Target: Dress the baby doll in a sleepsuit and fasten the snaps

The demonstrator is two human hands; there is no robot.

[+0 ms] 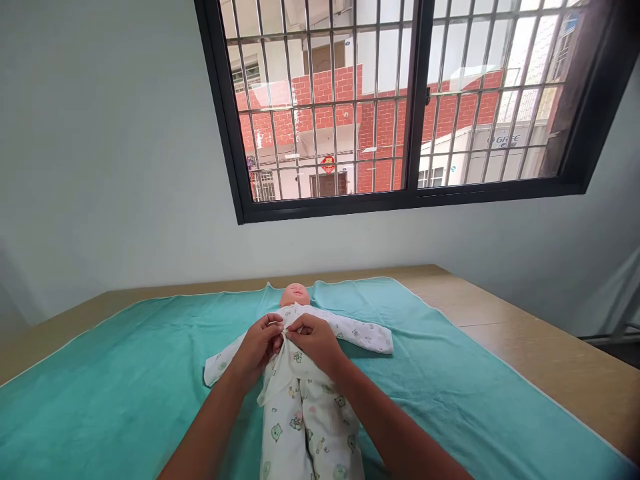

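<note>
A baby doll (295, 294) lies on its back with its head toward the wall. It wears a white baby top (306, 312) with a small print, its sleeves spread out to both sides. White printed trousers (285, 427) cover its legs. Over the chest, my left hand (263, 343) pinches the front of the top with closed fingers. My right hand (313, 339) pinches the same cloth close beside it, fingertips almost meeting the left ones. Any fastener between the fingertips is too small to make out.
A turquoise cloth (150, 373) is spread under the doll on a wooden table (530, 320). Behind the table stands a pale wall (125, 167) with a black-framed, barred window (325, 207). Dark metal bars (607, 335) show at the right edge.
</note>
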